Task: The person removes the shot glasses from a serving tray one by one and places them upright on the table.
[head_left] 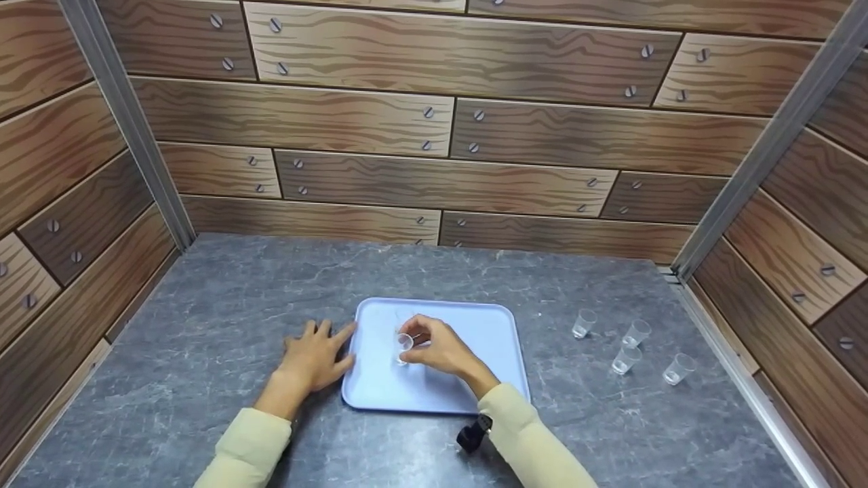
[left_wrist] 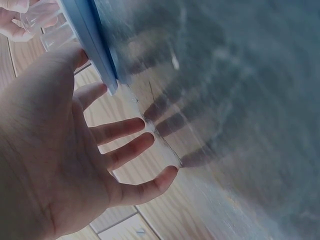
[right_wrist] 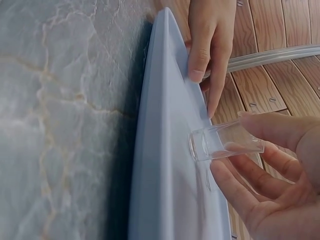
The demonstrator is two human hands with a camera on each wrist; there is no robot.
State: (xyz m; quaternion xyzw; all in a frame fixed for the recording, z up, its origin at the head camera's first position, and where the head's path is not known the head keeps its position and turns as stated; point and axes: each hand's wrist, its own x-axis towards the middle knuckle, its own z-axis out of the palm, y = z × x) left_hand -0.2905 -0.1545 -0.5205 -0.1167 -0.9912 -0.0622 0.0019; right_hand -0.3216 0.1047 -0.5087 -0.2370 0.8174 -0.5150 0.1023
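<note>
A small clear shot glass [head_left: 405, 344] stands upright at the left part of a light blue tray [head_left: 461, 393]. My right hand [head_left: 437, 347] pinches it between thumb and fingers; in the right wrist view the base of this shot glass [right_wrist: 227, 142] is at the tray surface. A second clear glass [left_wrist: 57, 37] shows beside it in the left wrist view, and in the head view my right hand partly hides it. My left hand [head_left: 312, 359] lies spread at the tray's left side, with thumb and index finger touching the edge.
Several more clear shot glasses [head_left: 637, 332] stand on the grey marbled table [head_left: 583, 434] to the right of the tray. Wood-patterned walls [head_left: 352, 122] with metal corner posts [head_left: 759, 156] enclose the table. A black device [head_left: 471, 435] is at my right wrist.
</note>
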